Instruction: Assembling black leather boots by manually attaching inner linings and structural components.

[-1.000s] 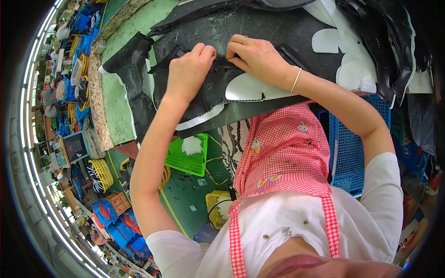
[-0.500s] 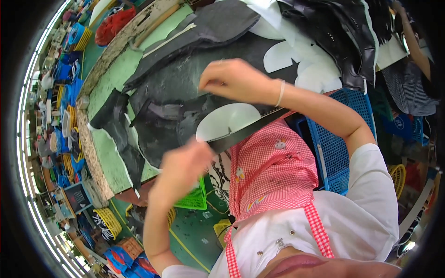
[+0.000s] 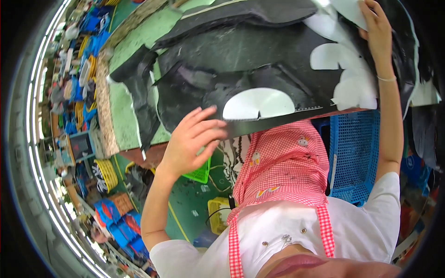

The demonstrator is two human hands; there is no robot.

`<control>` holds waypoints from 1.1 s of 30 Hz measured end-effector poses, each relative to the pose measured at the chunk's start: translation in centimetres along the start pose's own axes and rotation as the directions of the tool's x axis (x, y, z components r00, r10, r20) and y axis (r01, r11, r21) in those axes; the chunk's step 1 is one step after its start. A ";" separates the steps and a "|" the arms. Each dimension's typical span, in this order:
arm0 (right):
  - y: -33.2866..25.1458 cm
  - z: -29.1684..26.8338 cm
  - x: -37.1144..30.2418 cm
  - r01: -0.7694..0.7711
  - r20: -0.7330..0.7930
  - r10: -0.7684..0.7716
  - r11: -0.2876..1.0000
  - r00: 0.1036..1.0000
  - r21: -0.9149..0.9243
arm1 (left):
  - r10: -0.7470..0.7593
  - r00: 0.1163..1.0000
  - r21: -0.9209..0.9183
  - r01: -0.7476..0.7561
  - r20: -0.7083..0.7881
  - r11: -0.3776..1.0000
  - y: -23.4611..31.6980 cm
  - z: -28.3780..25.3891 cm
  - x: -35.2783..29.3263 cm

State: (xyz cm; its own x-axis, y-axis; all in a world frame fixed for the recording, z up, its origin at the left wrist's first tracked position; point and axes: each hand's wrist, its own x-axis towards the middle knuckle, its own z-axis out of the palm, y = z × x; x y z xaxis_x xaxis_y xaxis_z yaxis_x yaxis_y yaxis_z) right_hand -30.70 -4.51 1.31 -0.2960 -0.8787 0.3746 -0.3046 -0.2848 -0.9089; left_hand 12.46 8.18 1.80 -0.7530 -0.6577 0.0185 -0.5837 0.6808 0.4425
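A white half-round piece (image 3: pixel 273 101) with a small notch lies on the near edge of a black sheet (image 3: pixel 194 99). Just left of it my left hand (image 3: pixel 187 146) is held with fingers spread and nothing in them. At the far right, my right hand (image 3: pixel 379 34) is closed on the edge of another white piece (image 3: pixel 348 10), thumb and fingers bent round it. Below that hand, more white notched pieces (image 3: pixel 354 88) overlap in a pile, and a single one (image 3: pixel 327 56) lies beside them on the black sheet.
The table top (image 3: pixel 127 104) is green with a rough edge. Black scraps (image 3: pixel 141 88) lie at its left, glossy black material at the right. A blue crate (image 3: pixel 354 153) stands by my right side; a green basket (image 3: pixel 200 172) and a yellow basket (image 3: pixel 220 217) are below the table.
My right hand has gone from above the middle of the black sheet to the white pieces at the far right and closed on one. My left hand's fingers have spread. The view has shifted.
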 end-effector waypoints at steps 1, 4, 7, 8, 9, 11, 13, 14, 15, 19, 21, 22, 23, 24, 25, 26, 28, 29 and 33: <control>-0.7 0.4 -0.5 -0.140 0.063 0.132 0.979 0.989 0.148 | -0.034 0.998 -0.061 0.037 0.044 0.997 -1.3 0.7 -1.2; -2.3 3.9 -2.3 -0.375 0.248 0.313 0.888 0.917 0.267 | -0.115 0.992 -0.009 0.116 0.053 0.993 -0.7 4.9 -0.4; -4.9 8.1 -4.4 -0.503 0.498 0.362 0.845 0.788 0.183 | -0.115 0.981 -0.199 0.082 -0.158 0.976 1.1 7.9 4.4; -4.7 8.7 -4.8 -0.474 0.624 0.268 0.860 0.734 0.188 | -0.090 0.962 -0.290 0.012 -0.258 0.957 1.5 8.1 5.6; -4.7 9.2 -5.7 -0.373 0.654 0.203 0.918 0.729 0.132 | -0.094 0.946 -0.367 -0.027 -0.309 0.930 1.5 7.6 6.0; -5.5 10.6 -7.7 -0.166 0.767 0.048 0.983 0.639 0.077 | -0.213 0.903 -0.473 0.013 -0.372 0.881 1.4 5.5 5.0; -7.6 11.7 -9.3 -0.333 0.864 0.118 0.941 0.489 0.060 | -0.569 0.732 -0.602 0.275 -0.375 0.750 -0.1 3.0 2.0; -7.7 13.0 -10.6 -0.359 0.874 0.120 0.931 0.470 0.065 | -0.585 0.629 -0.615 0.207 -0.511 0.760 -2.6 2.9 0.2; -7.9 14.4 -11.6 -0.347 0.882 0.170 0.938 0.440 -0.008 | -0.690 0.624 -0.736 0.259 -0.367 0.626 -4.7 1.8 -1.8; -5.8 19.0 -14.9 -0.371 0.887 0.184 0.928 0.424 -0.015 | -0.787 0.587 -0.775 0.403 -0.189 0.487 -6.6 1.4 -4.1; -5.4 19.5 -15.4 -0.278 0.851 0.251 0.952 0.460 -0.130 | -0.767 0.609 -0.721 0.437 -0.202 0.537 -6.3 2.1 -3.5; -5.0 19.7 -15.3 -0.278 0.856 0.253 0.951 0.450 -0.135 | -0.774 0.601 -0.727 0.439 -0.199 0.528 -6.6 2.5 -3.5; -4.6 19.8 -15.2 -0.279 0.858 0.279 0.946 0.431 -0.167 | -0.773 0.612 -0.747 0.433 -0.167 0.504 -6.7 2.8 -3.5; -4.5 19.9 -15.1 -0.279 0.858 0.304 0.939 0.413 -0.199 | -0.769 0.624 -0.766 0.427 -0.135 0.480 -6.8 2.9 -3.5; -4.5 20.0 -15.1 -0.281 0.856 0.313 0.937 0.413 -0.207 | -0.779 0.613 -0.766 0.437 -0.129 0.471 -6.9 3.0 -3.6; -4.7 20.2 -15.2 -0.245 0.852 0.324 0.940 0.412 -0.239 | -0.777 0.617 -0.769 0.434 -0.124 0.468 -6.9 3.0 -3.5; -4.8 20.4 -15.3 -0.209 0.842 0.342 0.938 0.418 -0.277 | -0.802 0.592 -0.695 0.544 -0.079 0.470 -6.7 2.7 -3.1; -4.7 20.3 -15.5 0.130 0.842 0.171 0.953 0.511 -0.272 | -0.796 0.600 -0.698 0.538 -0.077 0.473 -6.4 2.5 -2.9; -6.9 17.8 -16.6 0.543 0.850 -0.045 0.786 0.525 -0.294 | -0.677 0.653 -0.184 0.659 -0.341 0.729 -5.4 2.1 -1.6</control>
State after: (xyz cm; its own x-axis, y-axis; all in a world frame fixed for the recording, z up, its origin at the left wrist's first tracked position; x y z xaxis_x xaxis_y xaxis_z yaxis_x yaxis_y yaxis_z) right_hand -7.58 5.20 -1.87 0.6274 -0.7744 0.0818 -0.6667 -0.5885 -0.4574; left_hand 16.21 6.26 -2.51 0.0068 -0.9998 0.0180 -0.8661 0.0031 0.4999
